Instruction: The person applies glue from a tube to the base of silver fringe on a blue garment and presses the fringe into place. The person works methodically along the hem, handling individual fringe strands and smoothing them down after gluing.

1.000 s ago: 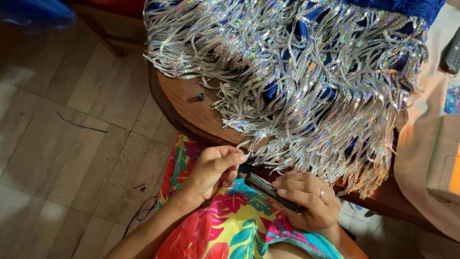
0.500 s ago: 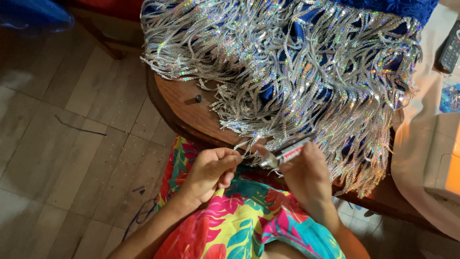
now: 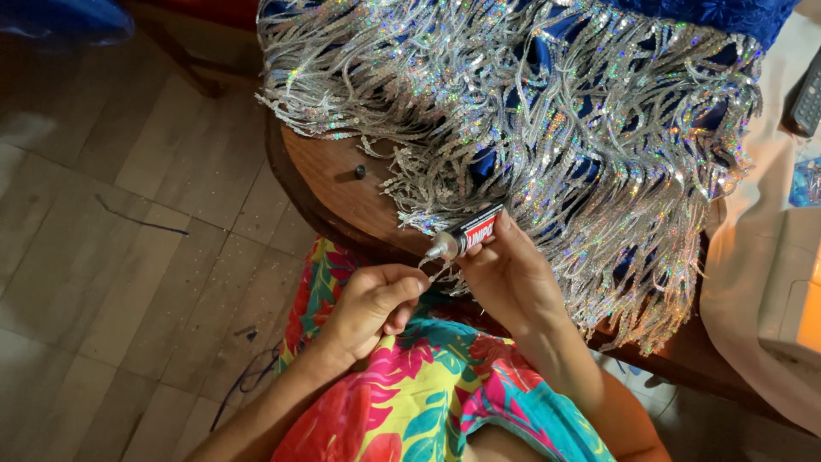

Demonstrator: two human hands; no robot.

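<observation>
My right hand grips a small black and red glue tube, its clear nozzle pointing left toward my left hand. My left hand pinches the end of one silver sequin fringe strand right at the nozzle tip. A blue garment covered in silver sequin fringe is draped over a round wooden table, with strands hanging over the near edge above my lap.
A small dark knob or screw sits on the bare wood. My lap shows bright floral fabric. A white cloth-covered surface lies right, with a remote at its far end. Wooden floor with thread scraps lies left.
My right hand has raised the glue tube from low over my lap and turned its nozzle up to the strand held by my left hand. The view has shifted slightly.
</observation>
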